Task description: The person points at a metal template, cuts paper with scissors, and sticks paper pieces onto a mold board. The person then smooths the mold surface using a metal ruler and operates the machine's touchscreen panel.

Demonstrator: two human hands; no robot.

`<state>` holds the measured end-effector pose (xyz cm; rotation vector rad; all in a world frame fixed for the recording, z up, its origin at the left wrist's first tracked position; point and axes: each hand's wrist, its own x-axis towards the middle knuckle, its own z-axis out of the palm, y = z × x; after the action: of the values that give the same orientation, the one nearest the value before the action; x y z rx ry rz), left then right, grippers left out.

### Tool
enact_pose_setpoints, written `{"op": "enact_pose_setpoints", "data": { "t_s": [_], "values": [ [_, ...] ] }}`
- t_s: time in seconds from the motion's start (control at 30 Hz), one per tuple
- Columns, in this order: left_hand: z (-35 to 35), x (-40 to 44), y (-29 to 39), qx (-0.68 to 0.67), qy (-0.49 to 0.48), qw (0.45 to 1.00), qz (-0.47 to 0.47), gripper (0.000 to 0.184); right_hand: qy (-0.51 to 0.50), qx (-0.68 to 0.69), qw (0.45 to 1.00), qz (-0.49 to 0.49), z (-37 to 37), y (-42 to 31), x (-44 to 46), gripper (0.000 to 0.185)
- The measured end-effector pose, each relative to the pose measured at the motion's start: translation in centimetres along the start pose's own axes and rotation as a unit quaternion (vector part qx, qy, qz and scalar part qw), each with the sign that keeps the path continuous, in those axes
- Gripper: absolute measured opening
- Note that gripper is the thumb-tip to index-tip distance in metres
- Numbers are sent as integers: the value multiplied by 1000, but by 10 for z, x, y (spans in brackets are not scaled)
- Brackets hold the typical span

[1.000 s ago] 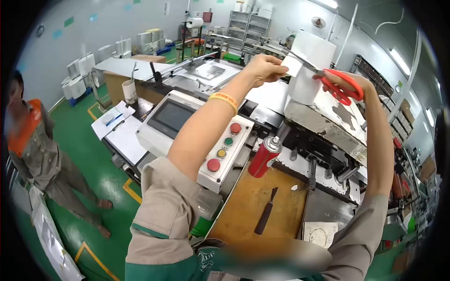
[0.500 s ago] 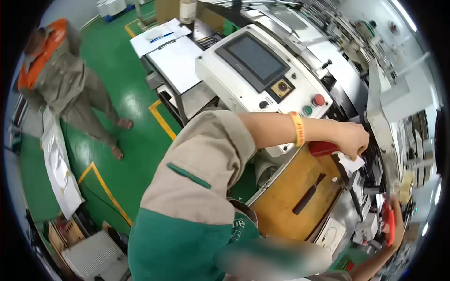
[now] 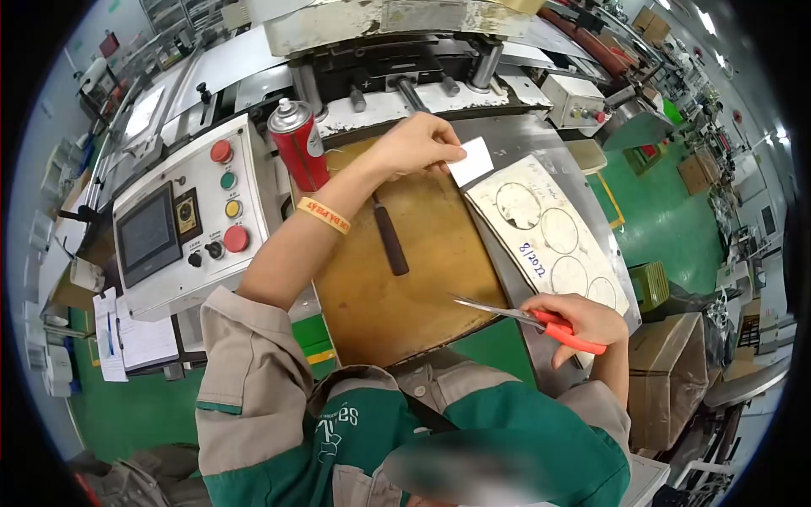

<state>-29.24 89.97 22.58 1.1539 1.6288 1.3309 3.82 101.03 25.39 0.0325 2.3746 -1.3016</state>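
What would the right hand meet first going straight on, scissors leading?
Probably the lower end of the dark handle on the brown board; the scissors could pass above or just miss, depth unclear.

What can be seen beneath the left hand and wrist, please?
Below the left hand are the brown board and part of a dark-handled tool; the tool's far end is covered from view.

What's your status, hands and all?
Left hand pinching small white paper-like square. Right hand gripping red-handled metal scissors. Upright red cylindrical spray can nearby, clear of both hands.
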Motion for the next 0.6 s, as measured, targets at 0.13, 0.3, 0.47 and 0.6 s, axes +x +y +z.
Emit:
{"op": "enact_pose_setpoints", "data": {
  "t_s": [0.13, 0.3, 0.47, 0.6],
  "values": [
    [70, 51, -8, 32, -46, 998, -21, 21, 7, 76, 997, -25, -3, 59, -59, 100],
    [114, 127, -13, 232, -68, 970, 20, 26, 34, 182, 982, -32, -8, 103, -108, 100],
    [125, 194, -4, 277, -248, 926, 55, 24, 34, 134, 990, -40, -16, 121, -123, 100],
    [135, 225, -16, 341, -303, 890, -3, 28, 32, 81, 992, -92, -16, 121, -124, 97]
  ]
}}
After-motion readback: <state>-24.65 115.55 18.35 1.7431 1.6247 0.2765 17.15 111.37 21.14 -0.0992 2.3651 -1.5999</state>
